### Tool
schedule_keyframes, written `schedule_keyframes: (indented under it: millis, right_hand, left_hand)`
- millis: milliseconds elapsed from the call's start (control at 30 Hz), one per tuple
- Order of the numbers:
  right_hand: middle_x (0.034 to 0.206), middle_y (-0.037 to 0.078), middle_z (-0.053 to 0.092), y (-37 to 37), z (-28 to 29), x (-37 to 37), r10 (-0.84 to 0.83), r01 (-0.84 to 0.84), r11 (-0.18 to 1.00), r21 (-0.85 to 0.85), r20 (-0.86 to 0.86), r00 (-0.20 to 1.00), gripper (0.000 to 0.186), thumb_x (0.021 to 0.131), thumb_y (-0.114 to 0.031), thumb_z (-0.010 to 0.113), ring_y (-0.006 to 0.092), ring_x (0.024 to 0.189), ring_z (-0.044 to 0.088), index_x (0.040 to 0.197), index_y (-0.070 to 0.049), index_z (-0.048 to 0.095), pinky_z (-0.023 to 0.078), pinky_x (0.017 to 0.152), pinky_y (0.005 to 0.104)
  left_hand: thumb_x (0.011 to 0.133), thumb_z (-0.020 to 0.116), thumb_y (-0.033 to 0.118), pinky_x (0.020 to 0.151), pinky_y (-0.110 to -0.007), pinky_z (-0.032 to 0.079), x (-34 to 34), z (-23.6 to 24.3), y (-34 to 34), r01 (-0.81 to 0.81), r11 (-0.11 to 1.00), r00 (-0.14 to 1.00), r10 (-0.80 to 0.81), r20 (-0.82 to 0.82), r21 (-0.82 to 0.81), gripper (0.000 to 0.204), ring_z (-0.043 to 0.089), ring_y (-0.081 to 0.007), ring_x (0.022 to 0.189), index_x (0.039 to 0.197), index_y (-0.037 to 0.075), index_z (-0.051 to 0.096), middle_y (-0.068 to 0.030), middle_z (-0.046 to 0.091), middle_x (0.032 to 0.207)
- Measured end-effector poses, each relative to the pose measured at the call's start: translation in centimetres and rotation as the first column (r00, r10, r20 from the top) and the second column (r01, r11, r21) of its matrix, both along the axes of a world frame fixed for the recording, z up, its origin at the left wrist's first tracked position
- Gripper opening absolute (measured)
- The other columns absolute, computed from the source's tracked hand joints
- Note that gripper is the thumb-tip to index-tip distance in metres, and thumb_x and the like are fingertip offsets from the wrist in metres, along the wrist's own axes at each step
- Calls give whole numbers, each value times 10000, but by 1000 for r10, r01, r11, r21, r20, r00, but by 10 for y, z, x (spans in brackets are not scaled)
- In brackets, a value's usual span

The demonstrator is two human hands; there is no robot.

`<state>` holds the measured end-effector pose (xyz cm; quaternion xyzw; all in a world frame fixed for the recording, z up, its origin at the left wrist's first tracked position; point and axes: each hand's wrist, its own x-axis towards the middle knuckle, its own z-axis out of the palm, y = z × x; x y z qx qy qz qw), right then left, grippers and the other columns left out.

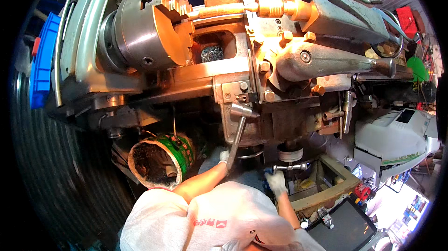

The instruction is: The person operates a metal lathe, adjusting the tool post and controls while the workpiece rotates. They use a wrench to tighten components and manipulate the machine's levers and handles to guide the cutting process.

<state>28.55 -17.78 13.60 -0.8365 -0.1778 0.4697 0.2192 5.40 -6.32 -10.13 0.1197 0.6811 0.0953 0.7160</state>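
Note:
My left hand (224,156), in a white glove, is beside the lower shaft of a steel lever with a cylindrical cross-head (243,110), at the front of a lathe. Its fingers are hidden. My right hand (278,183), gloved white with dark blue at the fingers, looks curled just below the left end of a ball-ended metal handle (290,167). What lies inside that hand is hidden. Above, a round bar (219,12) runs from the large chuck (147,27) to the tailstock centre (270,7). The tool post lever (336,62) points right.
A green-sided bucket (179,153) with dark contents stands at left below the bed. Farther left hangs a blue plastic crate (44,62). At right are a tan open box (343,190), a dark flat panel (343,225) and a grey-white machine housing (392,139). Metal chips (212,53) lie beneath the bar.

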Motion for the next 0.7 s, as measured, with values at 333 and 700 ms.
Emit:
schedule_keyframes:
  millis: [333, 700]
  right_hand:
    - [731, 62, 621, -6, -18, 13, 268, -266, 963, -33, 164, 949, 113, 784, -98, 610, 176, 633, 548, 859, -19, 641, 467, 595, 336]
    - [792, 88, 631, 6, 10, -9, 150, -132, 987, -95, 215, 965, 108, 793, -71, 599, 160, 670, 594, 875, -3, 616, 481, 611, 356]
  left_hand:
    - [886, 444, 211, 564, -423, 455, -14, 40, 56, 3, 942, 955, 97, 281, -335, 220, 557, -273, 598, 749, 122, 591, -95, 602, 710]
    - [944, 437, 297, 637, -365, 470, 3, 107, 60, 82, 970, 946, -3, 325, -227, 254, 586, -208, 699, 910, 130, 624, -51, 627, 822]
